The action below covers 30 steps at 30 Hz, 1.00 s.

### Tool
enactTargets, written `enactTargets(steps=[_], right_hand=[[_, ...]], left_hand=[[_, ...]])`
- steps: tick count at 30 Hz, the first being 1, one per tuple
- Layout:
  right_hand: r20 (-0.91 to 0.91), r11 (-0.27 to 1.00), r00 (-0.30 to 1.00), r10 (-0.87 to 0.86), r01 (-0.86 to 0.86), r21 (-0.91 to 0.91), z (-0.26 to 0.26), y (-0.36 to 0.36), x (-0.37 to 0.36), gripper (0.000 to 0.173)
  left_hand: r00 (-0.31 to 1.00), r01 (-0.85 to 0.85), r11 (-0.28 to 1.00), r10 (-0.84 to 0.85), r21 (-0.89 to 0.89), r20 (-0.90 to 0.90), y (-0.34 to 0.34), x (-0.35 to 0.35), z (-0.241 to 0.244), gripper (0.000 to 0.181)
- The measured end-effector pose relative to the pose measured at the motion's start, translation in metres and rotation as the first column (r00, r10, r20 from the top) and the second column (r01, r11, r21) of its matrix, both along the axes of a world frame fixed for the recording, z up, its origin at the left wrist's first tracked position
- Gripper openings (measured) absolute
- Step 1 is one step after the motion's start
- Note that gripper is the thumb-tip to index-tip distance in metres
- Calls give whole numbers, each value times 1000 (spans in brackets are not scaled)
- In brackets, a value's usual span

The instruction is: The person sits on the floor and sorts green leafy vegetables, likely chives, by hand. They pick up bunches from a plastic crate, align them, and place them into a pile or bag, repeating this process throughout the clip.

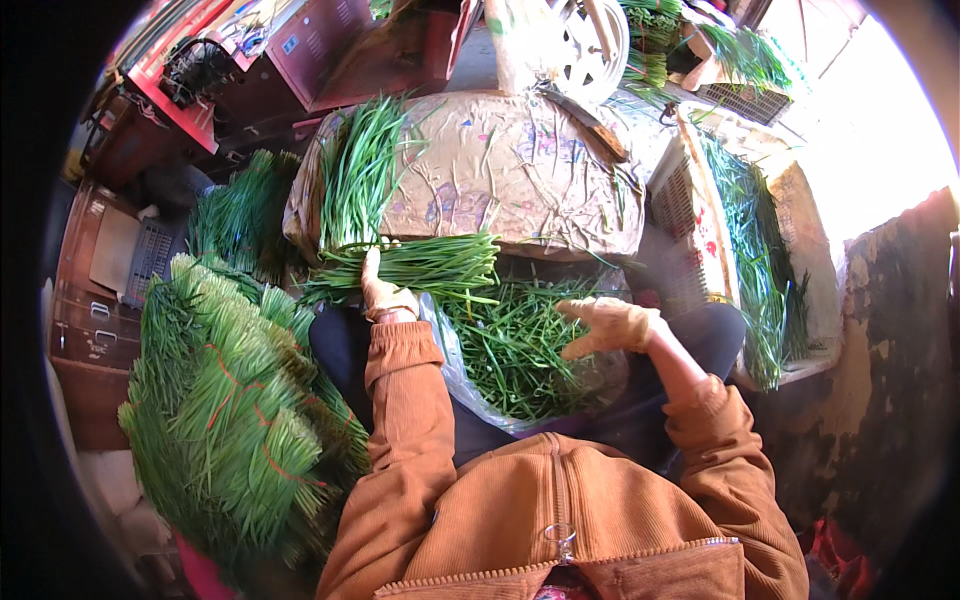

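My left hand (386, 289), in a pale thin glove, grips a bunch of green garlic chives (435, 264) that lies crosswise at the near edge of a cloth-covered block (510, 176). Its thumb points up along the bunch, and the fingers are hidden beneath. Another sheaf of long chives (364, 169) rests on the block's left end, stems toward me. Also gloved, my right hand (611, 326) hovers with fingers apart and nothing in it. Below it, loose chive scraps (517, 345) fill a clear plastic bag (450, 337) between my knees.
Many tied chive bundles (240, 405) are heaped at my left. A knife with a wooden handle (592, 127) lies on the block's far right. To the right stands a white plastic crate (682, 202) of chives. A white wheel (596, 52) and a red metal cabinet (330, 60) are beyond.
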State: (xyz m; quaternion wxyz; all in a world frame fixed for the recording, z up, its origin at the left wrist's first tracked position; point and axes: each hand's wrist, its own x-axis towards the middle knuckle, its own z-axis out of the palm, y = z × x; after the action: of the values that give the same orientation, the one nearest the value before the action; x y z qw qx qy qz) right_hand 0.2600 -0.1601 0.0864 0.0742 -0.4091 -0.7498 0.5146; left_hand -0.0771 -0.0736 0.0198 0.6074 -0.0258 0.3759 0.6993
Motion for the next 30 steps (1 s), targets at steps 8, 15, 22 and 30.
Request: enactTargets(steps=[8, 15, 22, 30], right_hand=[[-637, 740, 391, -665, 231, -631, -26, 47, -50, 42], [-457, 799, 663, -593, 555, -233, 14, 38, -58, 26], [-710, 716, 356, -607, 633, -295, 47, 75, -42, 26], [259, 942, 932, -256, 180, 282, -18, 26, 15, 108]], left_hand=[[984, 173, 983, -170, 60, -44, 2, 39, 3, 15], [923, 317, 948, -302, 30, -240, -13, 68, 15, 15], [772, 571, 820, -518, 45, -369, -33, 103, 26, 22], [914, 338, 941, -329, -3, -236, -5, 71, 13, 30]])
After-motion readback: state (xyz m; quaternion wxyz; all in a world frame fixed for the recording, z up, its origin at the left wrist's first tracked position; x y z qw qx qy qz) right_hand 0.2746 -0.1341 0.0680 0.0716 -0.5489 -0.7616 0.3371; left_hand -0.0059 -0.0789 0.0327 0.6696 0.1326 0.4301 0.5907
